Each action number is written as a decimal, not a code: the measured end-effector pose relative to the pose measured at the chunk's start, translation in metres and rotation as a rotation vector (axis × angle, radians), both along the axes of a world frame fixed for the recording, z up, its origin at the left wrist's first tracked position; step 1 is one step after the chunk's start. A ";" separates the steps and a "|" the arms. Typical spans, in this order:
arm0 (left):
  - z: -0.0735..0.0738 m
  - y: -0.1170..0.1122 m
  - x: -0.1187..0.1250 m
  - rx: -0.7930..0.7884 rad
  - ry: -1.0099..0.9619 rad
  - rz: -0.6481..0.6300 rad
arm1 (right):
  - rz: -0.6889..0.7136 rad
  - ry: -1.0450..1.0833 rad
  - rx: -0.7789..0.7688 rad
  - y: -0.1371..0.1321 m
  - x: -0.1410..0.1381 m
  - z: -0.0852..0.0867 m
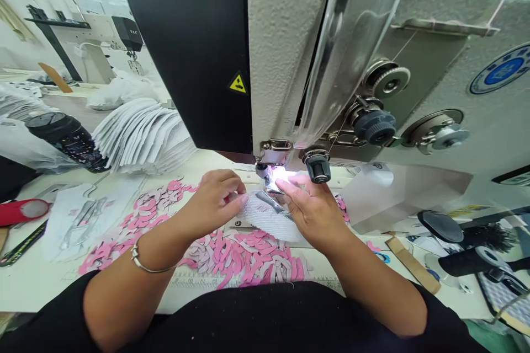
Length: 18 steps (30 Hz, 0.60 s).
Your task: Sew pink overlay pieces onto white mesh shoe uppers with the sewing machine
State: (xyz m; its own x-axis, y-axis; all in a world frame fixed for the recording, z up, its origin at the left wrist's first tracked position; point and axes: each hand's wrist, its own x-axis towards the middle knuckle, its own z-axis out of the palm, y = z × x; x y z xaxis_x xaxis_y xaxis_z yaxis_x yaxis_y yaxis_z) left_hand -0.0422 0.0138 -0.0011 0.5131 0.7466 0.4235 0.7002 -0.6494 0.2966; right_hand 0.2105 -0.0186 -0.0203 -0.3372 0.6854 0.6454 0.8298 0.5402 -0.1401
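Observation:
A white mesh fabric piece (269, 220) with a pink mark lies under the lit needle area (274, 176) of a grey sewing machine (290, 55). My left hand (217, 198) has its fingers curled and pinches the left edge of the piece. My right hand (310, 209) lies on the right side of the piece, fingers stretched toward the presser foot and pressing the fabric down. A pile of pink and white cut shapes (232, 253) covers the table between my forearms. A thin bracelet (144, 262) sits on my left wrist.
A fanned stack of white fabric pieces (141, 135) and a dark patterned bottle (68, 138) lie at the left. Scissors (83, 218) rest on a white sheet, a red tool (20, 210) beside them. A black handle (467, 259) and cardboard strip (414, 265) sit right.

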 end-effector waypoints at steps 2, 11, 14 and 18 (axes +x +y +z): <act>0.009 -0.003 0.001 -0.164 -0.052 -0.018 | -0.017 -0.008 0.059 -0.001 0.003 0.002; 0.008 -0.004 0.038 -0.707 -0.736 0.102 | 0.110 0.088 0.142 -0.008 0.002 -0.003; 0.001 0.012 0.032 -0.672 -0.941 0.128 | 0.099 0.076 0.112 -0.002 0.002 -0.010; -0.010 0.027 -0.018 -0.251 -0.925 0.419 | 0.091 0.097 0.122 0.004 0.004 -0.020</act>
State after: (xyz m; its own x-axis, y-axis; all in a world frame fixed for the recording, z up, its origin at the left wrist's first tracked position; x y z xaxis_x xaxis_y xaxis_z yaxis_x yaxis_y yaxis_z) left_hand -0.0607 0.0406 -0.0109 -0.2521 0.9108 0.3270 0.2856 -0.2528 0.9244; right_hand 0.2142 -0.0150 -0.0398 -0.3260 0.5695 0.7546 0.7623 0.6304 -0.1464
